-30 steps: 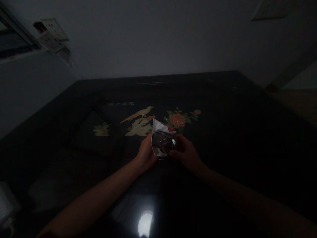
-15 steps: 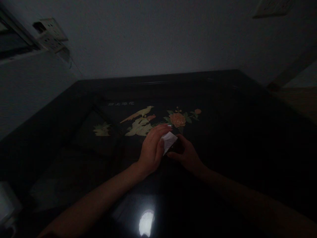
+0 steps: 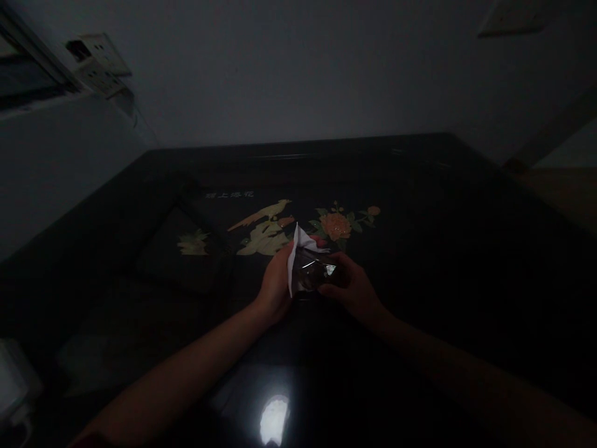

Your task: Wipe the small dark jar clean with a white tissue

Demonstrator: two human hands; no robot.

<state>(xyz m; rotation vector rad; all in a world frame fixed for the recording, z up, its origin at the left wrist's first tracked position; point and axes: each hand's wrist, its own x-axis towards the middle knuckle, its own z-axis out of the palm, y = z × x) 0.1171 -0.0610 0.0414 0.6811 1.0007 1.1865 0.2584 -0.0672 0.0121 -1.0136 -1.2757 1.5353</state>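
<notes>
Dim room, dark glossy table [image 3: 420, 199] under 2 working hands

Pale wall [image 3: 298, 74] rises behind the table, with socket plates [image 3: 105, 55] at upper left. The tabletop bears a decorative inlay: a long-tailed bird [image 3: 267, 213] on a pale rock, an orange blossom [image 3: 336, 225] with green leaves, and a short line of light lettering [image 3: 229, 195]. Just in front of this inlay, near the middle of the view, lies the region of contact. The right hand [image 3: 351, 283] holds a shiny, see-through vessel [image 3: 311, 269] on its side, thumb and fingers set narrowly about its right end. The left hand [image 3: 276, 286] holds a white tissue [image 3: 303, 239] at the vessel's other end; its fingertips show beyond the paper, and how far the remaining fingers bend cannot be told. The tissue stands up in a creased flap between palm and vessel. Whether the vessel touches the tabletop is too dark to tell. Nearer the viewer, a bright reflection [image 3: 274, 420] marks the polished surface; a white object [image 3: 16, 382], blurred, occupies the lower left edge.
</notes>
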